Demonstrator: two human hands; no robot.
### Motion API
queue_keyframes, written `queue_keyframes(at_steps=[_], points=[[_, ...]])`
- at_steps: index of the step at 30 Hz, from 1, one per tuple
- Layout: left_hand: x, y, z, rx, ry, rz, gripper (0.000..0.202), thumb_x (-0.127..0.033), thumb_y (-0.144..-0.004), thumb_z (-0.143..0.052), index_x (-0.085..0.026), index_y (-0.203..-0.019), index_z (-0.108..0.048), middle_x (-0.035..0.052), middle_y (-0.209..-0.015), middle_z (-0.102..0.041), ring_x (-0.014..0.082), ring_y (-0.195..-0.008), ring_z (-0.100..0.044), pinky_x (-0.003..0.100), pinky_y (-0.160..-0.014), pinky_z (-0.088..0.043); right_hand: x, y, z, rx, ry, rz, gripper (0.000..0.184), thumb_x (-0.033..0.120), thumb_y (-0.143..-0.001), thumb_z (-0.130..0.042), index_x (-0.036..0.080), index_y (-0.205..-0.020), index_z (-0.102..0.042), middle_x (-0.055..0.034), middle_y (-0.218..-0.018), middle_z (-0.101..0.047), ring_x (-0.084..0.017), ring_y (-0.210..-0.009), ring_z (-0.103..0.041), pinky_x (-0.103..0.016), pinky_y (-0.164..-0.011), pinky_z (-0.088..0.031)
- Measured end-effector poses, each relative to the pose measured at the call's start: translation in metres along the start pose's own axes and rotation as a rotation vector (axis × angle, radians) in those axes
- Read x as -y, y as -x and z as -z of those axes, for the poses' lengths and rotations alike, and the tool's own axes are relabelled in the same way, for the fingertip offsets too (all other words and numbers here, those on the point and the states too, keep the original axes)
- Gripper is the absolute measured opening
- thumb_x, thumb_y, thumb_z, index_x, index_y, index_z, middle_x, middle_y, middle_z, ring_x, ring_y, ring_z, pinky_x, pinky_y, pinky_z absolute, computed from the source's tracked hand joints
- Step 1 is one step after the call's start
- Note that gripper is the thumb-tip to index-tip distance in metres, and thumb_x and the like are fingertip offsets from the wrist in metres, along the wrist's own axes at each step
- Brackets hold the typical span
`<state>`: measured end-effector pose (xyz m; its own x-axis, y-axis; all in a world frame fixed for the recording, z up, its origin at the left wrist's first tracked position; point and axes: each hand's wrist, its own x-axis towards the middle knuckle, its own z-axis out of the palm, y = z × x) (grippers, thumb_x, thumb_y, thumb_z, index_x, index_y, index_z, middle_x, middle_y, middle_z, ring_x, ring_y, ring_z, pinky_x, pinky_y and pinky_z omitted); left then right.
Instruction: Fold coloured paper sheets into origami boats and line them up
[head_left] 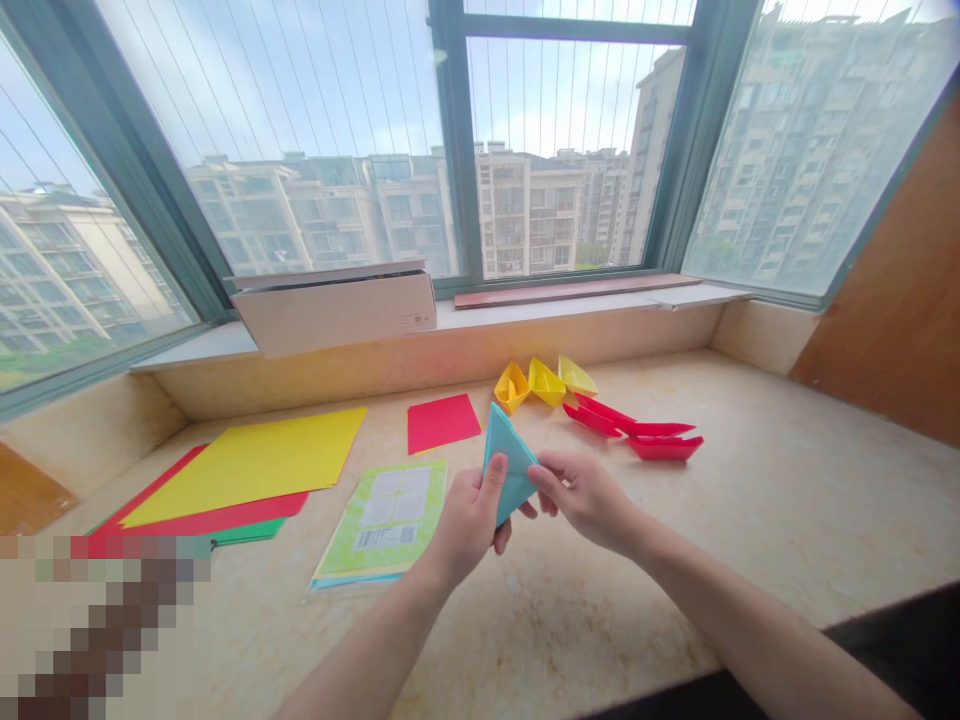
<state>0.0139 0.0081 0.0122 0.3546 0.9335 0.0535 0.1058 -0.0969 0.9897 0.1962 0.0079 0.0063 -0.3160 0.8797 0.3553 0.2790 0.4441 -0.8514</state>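
Blue paper [508, 463], folded into a pointy triangle with crisp creases, tip pointing up and slightly left. It's held up off the desk [787, 500], near the middle of the view. The left hand [469, 520] grips its lower left part, thumb on the front face and the other fingers curled behind, so those fingers are pinching the sheet. The right hand [585, 495] pinches the right corner between thumb and fingertips, fingers pressed together on the fold.

Edges: the desk is a pale marbled surface, with a low raised ledge along the far side under the window. The near edge shows at the bottom right, where it drops off dark. Right half of the desk is wide open, with lots of bare room. Left half is busier.

Counts, as far as I can see:
- three yellow paper boats [545, 382] in a row at the far middle, touching each other
- three red paper boats [637, 428] just right of them, overlapping a bit
- one small red square sheet [442, 421] lying flat, far left of the hands
- one big yellow sheet [255, 460] on top of a red sheet and a green one, far left
- one green paper pack [386, 520] with a white label, just left of the left hand
- one long white box [337, 310] on the window ledge
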Motion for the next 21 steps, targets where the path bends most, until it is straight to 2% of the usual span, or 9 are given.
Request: queue_keyframes(at_steps=[2,5,7,12,17,21], points=[[0.001,0.002,-0.001,-0.023,-0.038,-0.008,0.072,-0.072,-0.09,-0.039,-0.009,-0.068,-0.065,0.0107,-0.06,-0.067,0.0085,-0.031,-0.049,0.018,-0.03,-0.027,-0.002,0.0,-0.001,-0.003,-0.041,-0.035,0.047,0.052,-0.099,-0.048,0.018,-0.068,-0.057,0.0,-0.057,-0.059,-0.012,-0.052,-0.054,-0.024,-0.052,-0.04],[0.001,0.005,-0.004,-0.066,-0.02,-0.016,0.063,-0.071,-0.087,-0.048,-0.01,-0.086,-0.064,0.0103,-0.072,-0.07,0.0157,-0.043,-0.064,0.02,-0.034,-0.042,-0.004,0.001,-0.001,0.026,-0.019,-0.029,0.049,0.051,-0.099,-0.048,0.018,-0.063,-0.056,0.0001,-0.054,-0.059,-0.012,-0.051,-0.054,-0.024,-0.051,-0.039],[0.0,0.006,-0.004,-0.071,0.018,-0.012,0.06,-0.07,-0.086,-0.052,-0.012,-0.092,-0.062,0.0088,-0.071,-0.07,0.019,-0.047,-0.068,0.021,-0.035,-0.046,-0.004,0.001,-0.002,0.044,0.027,-0.009,0.049,0.051,-0.099,-0.048,0.018,-0.062,-0.056,0.0004,-0.054,-0.059,-0.012,-0.051,-0.054,-0.024,-0.052,-0.039],[0.001,0.005,-0.007,-0.046,0.101,0.009,0.06,-0.071,-0.087,-0.05,-0.012,-0.087,-0.06,0.008,-0.065,-0.069,0.0181,-0.04,-0.064,0.021,-0.031,-0.043,-0.003,0.004,-0.007,0.07,0.086,0.037,0.05,0.051,-0.102,-0.039,0.018,-0.067,-0.054,-0.0006,-0.061,-0.062,-0.012,-0.055,-0.055,-0.023,-0.055,-0.04],[0.003,0.005,-0.012,-0.039,0.177,0.03,0.06,-0.071,-0.087,-0.049,-0.012,-0.09,-0.058,0.0069,-0.063,-0.068,0.0181,-0.038,-0.062,0.023,-0.031,-0.044,-0.002,0.004,-0.008,0.078,-0.027,0.059,0.051,0.052,-0.103,-0.038,0.019,-0.067,-0.051,-0.001,-0.063,-0.063,-0.013,-0.057,-0.058,-0.024,-0.057,-0.042],[0.006,0.005,-0.011,-0.011,0.226,0.008,0.065,-0.073,-0.087,-0.045,-0.012,-0.106,-0.056,0.007,-0.071,-0.069,0.016,-0.039,-0.061,0.024,-0.034,-0.046,-0.013,-0.002,-0.012,0.066,-0.095,0.015,0.052,0.057,-0.102,-0.036,0.019,-0.068,-0.05,-0.0008,-0.063,-0.06,-0.014,-0.059,-0.057,-0.025,-0.057,-0.043]])
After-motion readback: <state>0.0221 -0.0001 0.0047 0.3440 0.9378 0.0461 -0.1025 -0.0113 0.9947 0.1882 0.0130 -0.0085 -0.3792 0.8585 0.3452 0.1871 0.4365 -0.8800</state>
